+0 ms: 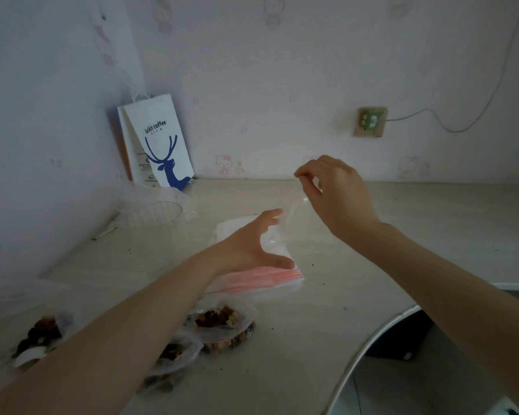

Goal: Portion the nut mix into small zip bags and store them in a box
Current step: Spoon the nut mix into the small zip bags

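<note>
A clear zip bag (290, 212) hangs above the desk (372, 265), pinched at its top edge between the thumb and fingertips of the right hand (339, 193). Just beneath it lies the stack of zip bags (261, 280) with pink seal strips, and the left hand (246, 244) is spread open over that stack (thumb down at the pink edge). Opened packets of nut mix (219, 322) sit nearer the person. At the back left stand a clear plastic container (150, 211) and a Luckin Coffee paper bag (159, 142).
</note>
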